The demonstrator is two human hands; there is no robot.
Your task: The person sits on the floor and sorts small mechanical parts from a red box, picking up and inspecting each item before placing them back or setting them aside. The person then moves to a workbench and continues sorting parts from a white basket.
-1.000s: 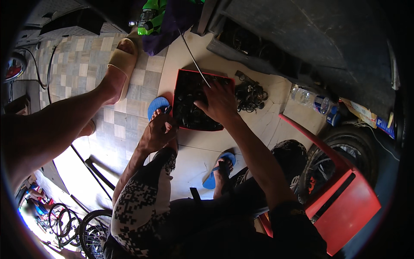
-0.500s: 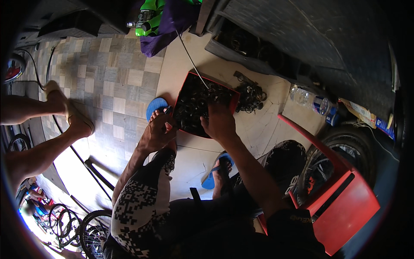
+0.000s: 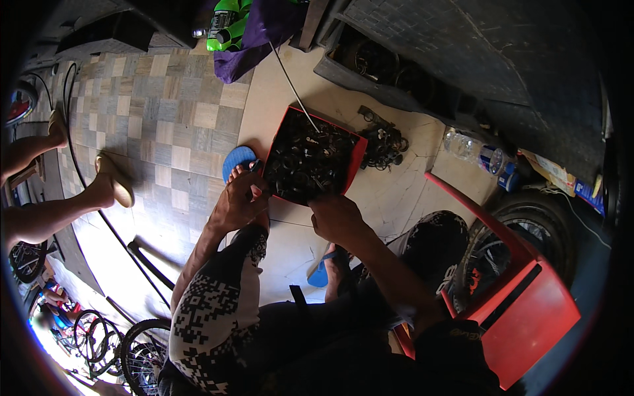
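A red box [image 3: 358, 158] full of small dark metal parts [image 3: 300, 155] sits on the tiles before me. My left hand [image 3: 238, 203] is closed beside its left near corner, fingers curled together around something small and dark that I cannot make out. At the near edge of the box is my right hand [image 3: 338, 219], its thumb and fingers drawn together; whatever they pinch, if anything, is too small to name. A thin metal rod [image 3: 290, 82] leans out of the box's far side. Right of the box lies a dark heap of loose parts [image 3: 384, 142].
A purple cloth bag [image 3: 254, 49] with green bottles [image 3: 224, 26] stands at the far side. On the right are a red plastic chair [image 3: 528, 317], a wheel [image 3: 541, 224] and clear plastic bottles [image 3: 479, 152]. Another person's feet [image 3: 113, 181] and a black hose [image 3: 99, 204] are at left.
My right hand has drawn back from inside the box to its near edge. The left hand stays almost in place. The other person's legs have shifted left.
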